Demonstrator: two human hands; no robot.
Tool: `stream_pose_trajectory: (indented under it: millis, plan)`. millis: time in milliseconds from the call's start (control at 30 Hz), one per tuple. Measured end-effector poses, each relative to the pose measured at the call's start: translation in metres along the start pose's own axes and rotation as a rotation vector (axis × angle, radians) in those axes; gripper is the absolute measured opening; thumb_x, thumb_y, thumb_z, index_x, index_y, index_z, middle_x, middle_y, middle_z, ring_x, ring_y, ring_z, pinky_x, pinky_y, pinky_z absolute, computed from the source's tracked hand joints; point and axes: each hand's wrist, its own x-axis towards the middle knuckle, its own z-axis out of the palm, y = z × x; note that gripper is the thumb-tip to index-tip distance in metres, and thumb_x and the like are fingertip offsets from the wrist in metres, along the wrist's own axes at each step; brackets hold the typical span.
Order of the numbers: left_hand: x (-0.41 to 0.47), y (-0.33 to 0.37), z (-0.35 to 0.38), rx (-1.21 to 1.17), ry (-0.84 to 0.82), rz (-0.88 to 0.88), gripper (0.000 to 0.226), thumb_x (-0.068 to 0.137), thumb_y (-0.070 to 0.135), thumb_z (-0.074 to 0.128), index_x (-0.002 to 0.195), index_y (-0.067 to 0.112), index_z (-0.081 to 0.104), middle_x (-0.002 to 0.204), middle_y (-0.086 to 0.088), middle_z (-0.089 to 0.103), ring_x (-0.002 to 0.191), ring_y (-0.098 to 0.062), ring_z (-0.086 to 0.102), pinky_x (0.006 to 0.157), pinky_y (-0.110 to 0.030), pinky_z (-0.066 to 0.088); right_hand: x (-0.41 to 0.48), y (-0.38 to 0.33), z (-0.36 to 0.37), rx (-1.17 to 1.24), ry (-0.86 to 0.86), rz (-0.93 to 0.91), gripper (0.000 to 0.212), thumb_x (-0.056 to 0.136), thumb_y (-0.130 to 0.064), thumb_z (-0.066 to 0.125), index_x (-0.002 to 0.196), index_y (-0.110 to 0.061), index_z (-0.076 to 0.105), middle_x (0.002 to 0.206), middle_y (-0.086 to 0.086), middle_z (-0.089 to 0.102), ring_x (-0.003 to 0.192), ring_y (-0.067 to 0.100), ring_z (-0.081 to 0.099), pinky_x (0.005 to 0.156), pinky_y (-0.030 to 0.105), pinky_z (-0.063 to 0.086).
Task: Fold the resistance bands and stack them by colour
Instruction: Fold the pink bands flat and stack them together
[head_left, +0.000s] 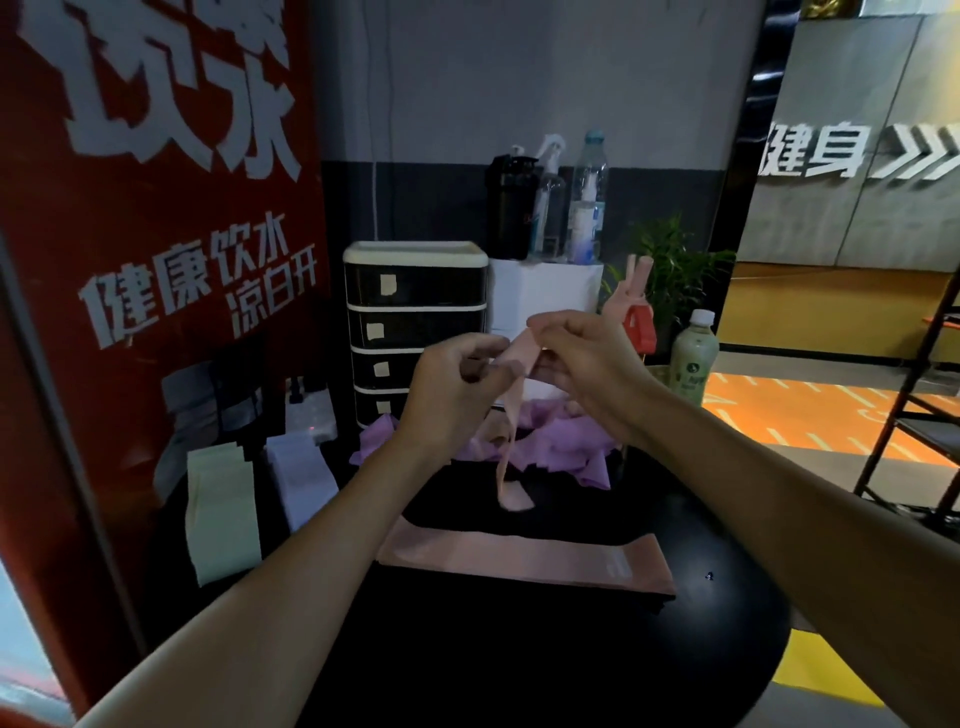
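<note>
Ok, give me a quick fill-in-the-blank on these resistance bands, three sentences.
1. The left hand and right hand hold up a band coloured ____.
2. The loose heap behind the hands is ____.
3. The folded band farthest left is pale ____.
Missing words: pink, purple, green.
</note>
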Motion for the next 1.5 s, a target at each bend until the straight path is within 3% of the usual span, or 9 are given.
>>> stream_pose_trajectory:
  millis: [133, 200, 367, 467, 567, 667, 933, 1233, 1500]
  plan:
    - [-0.002, 0.011, -0.005, -0.07, -0.066, 0.055, 0.019, 0.089, 0.01, 0.07, 0.101, 0.025, 0.071, 0.098, -0.007, 0.075, 0.094, -0.025, 0.071, 0.089, -0.041, 0.057, -0.005, -0.011, 0.002, 0.152, -0.01, 0.026, 0.017, 0.1, -0.003, 0.042, 0.1, -0.001, 0.059, 0.088, 0.018, 0.071, 0.08, 0.022, 0.073, 0.07, 0.025, 0.059]
    - [-0.001, 0.015, -0.005, -0.058, -0.109, 0.088, 0.029, 0.087, 0.006, 0.072, 0.101, 0.031, 0.069, 0.099, -0.008, 0.074, 0.093, -0.027, 0.071, 0.087, -0.038, 0.058, -0.007, -0.014, 0.001, 0.214, -0.034, 0.034, 0.021, 0.1, -0.001, 0.038, 0.101, 0.0, 0.059, 0.085, 0.016, 0.073, 0.084, 0.027, 0.073, 0.076, 0.03, 0.06]
    - [0.007, 0.014, -0.006, 0.017, 0.058, 0.132, 0.023, 0.099, 0.008, 0.056, 0.105, 0.02, 0.074, 0.084, 0.004, 0.074, 0.075, -0.009, 0.068, 0.069, -0.028, 0.056, -0.008, -0.016, 0.0, 0.182, -0.081, 0.053, 0.024, 0.101, -0.001, 0.039, 0.116, 0.0, 0.058, 0.11, 0.022, 0.069, 0.098, 0.032, 0.071, 0.087, 0.034, 0.058]
    - [0.006, 0.021, -0.006, 0.025, 0.085, 0.141, 0.028, 0.1, 0.011, 0.053, 0.097, 0.029, 0.074, 0.079, -0.001, 0.072, 0.07, -0.024, 0.066, 0.063, -0.04, 0.053, -0.01, -0.019, -0.001, 0.03, -0.081, -0.002, 0.022, 0.097, 0.001, 0.048, 0.111, -0.009, 0.062, 0.108, 0.014, 0.07, 0.096, 0.026, 0.071, 0.066, 0.02, 0.057]
    - [0.008, 0.023, -0.006, 0.033, 0.075, 0.13, 0.022, 0.099, 0.01, 0.054, 0.093, 0.017, 0.074, 0.084, -0.01, 0.071, 0.078, -0.029, 0.066, 0.07, -0.048, 0.054, -0.009, -0.018, -0.005, -0.288, 0.005, -0.129, 0.017, 0.092, -0.006, 0.061, 0.099, -0.02, 0.066, 0.091, 0.0, 0.065, 0.076, 0.008, 0.064, 0.064, 0.02, 0.051]
    - [0.009, 0.025, -0.007, 0.023, 0.047, 0.102, 0.02, 0.099, 0.01, 0.054, 0.093, 0.007, 0.073, 0.087, -0.015, 0.071, 0.085, -0.035, 0.066, 0.077, -0.055, 0.056, -0.007, -0.02, -0.005, -0.32, 0.079, -0.186, 0.008, 0.092, -0.015, 0.065, 0.086, -0.021, 0.066, 0.082, -0.005, 0.061, 0.063, 0.0, 0.052, 0.061, 0.016, 0.044]
    - [0.009, 0.046, -0.006, -0.097, 0.073, 0.09, 0.015, 0.093, 0.01, 0.064, 0.093, 0.025, 0.068, 0.084, 0.007, 0.07, 0.075, 0.0, 0.065, 0.068, -0.018, 0.053, -0.008, -0.032, -0.003, -0.235, 0.135, -0.23, 0.008, 0.093, -0.009, 0.062, 0.086, -0.01, 0.066, 0.07, -0.002, 0.059, 0.053, -0.003, 0.05, 0.054, 0.012, 0.042]
    - [0.011, 0.071, -0.008, -0.136, 0.105, 0.171, 0.027, 0.093, 0.004, 0.064, 0.081, 0.028, 0.069, 0.077, 0.01, 0.07, 0.075, -0.005, 0.066, 0.071, -0.027, 0.057, -0.013, -0.05, -0.003, -0.23, 0.091, -0.289, 0.011, 0.091, -0.007, 0.064, 0.102, -0.008, 0.068, 0.077, 0.0, 0.065, 0.058, -0.006, 0.057, 0.056, 0.009, 0.044]
    - [-0.024, 0.038, -0.001, -0.183, -0.141, -0.171, 0.016, 0.091, 0.013, 0.068, 0.107, 0.015, 0.071, 0.096, -0.004, 0.076, 0.088, -0.021, 0.073, 0.076, -0.037, 0.06, -0.016, -0.054, -0.004, -0.204, 0.173, -0.294, 0.006, 0.091, -0.007, 0.064, 0.093, -0.004, 0.068, 0.067, 0.0, 0.061, 0.054, 0.004, 0.049, 0.056, 0.02, 0.043]
